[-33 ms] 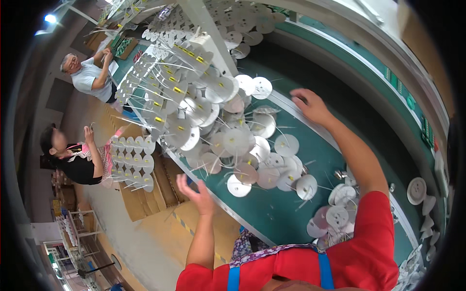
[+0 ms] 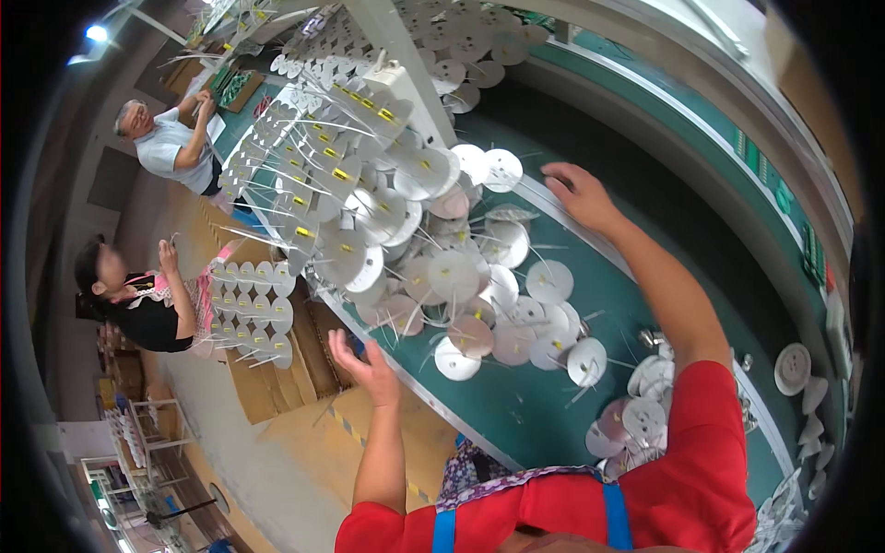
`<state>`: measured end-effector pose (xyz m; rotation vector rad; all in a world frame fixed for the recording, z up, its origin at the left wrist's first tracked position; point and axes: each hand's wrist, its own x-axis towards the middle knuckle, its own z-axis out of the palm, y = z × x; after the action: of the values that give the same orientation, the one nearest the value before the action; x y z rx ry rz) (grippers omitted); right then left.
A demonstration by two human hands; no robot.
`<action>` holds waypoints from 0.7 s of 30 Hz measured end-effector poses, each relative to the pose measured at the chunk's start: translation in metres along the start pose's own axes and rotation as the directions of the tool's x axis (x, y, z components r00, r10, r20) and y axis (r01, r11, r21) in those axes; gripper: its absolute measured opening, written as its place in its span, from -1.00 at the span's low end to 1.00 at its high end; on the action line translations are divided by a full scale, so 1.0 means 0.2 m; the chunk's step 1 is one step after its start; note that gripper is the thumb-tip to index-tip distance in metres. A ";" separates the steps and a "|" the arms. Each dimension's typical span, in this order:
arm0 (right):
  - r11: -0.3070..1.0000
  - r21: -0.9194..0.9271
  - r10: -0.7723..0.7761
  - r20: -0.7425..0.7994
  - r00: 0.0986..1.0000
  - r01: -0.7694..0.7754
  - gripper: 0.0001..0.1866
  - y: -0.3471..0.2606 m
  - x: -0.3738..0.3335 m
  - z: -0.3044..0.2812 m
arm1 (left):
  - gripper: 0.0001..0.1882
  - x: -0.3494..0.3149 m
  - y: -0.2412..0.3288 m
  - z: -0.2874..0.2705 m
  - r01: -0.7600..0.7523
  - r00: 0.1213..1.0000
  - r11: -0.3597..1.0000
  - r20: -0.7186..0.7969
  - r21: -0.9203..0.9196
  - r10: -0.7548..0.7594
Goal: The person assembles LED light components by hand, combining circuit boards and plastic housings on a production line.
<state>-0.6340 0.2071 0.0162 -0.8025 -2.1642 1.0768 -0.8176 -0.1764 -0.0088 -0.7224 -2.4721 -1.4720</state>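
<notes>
My left hand [image 2: 371, 370] is raised beside the near edge of the green bench [image 2: 516, 419]. Its fingers are spread and hold nothing. Over the bench's far rail hovers my right hand [image 2: 583, 199], loosely curved, thumb and fingers apart, nothing visible in it. Between the hands lies a heap of round white discs with thin white wires [image 2: 454, 275], several overlapping and tilted. To the left of the heap, rows of joined discs with yellow labels [image 2: 341, 175] stand on the bench. A white disc [image 2: 502, 170] at the heap's far edge is nearest my right hand.
A smaller pile of discs [image 2: 643, 419] lies by my right elbow. A dark conveyor belt [image 2: 645, 175] runs beyond the rail. A white post [image 2: 406, 69] rises at the far side. Two people work on the left, one behind a disc panel [image 2: 253, 313], near flattened cardboard [image 2: 277, 382].
My right hand has shifted slightly left and up, and my left hand slightly left. The discs sit a little farther right in the picture.
</notes>
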 end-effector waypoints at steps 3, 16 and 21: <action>0.982 -0.142 -0.129 -0.042 0.991 0.121 -0.65 -0.02 0.29 0.32 | -0.43 0.19 -0.13 0.03 0.071 0.997 0.977 -0.004 -0.201 -0.073; 0.993 0.002 0.095 0.611 0.786 -0.121 -0.62 -0.08 0.51 0.49 | -0.26 0.05 0.09 0.26 0.251 0.955 0.796 0.275 -0.551 -0.111; 0.990 -0.079 0.139 0.741 0.657 -0.120 -0.67 -0.05 0.35 0.40 | -0.31 -0.13 0.12 0.34 0.253 0.899 0.888 0.433 -0.383 -0.069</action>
<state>-0.7392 0.2152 -0.0001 -0.5713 -2.8234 1.6827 -0.7761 -0.1163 -0.0335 -1.0089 -2.5671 -2.1791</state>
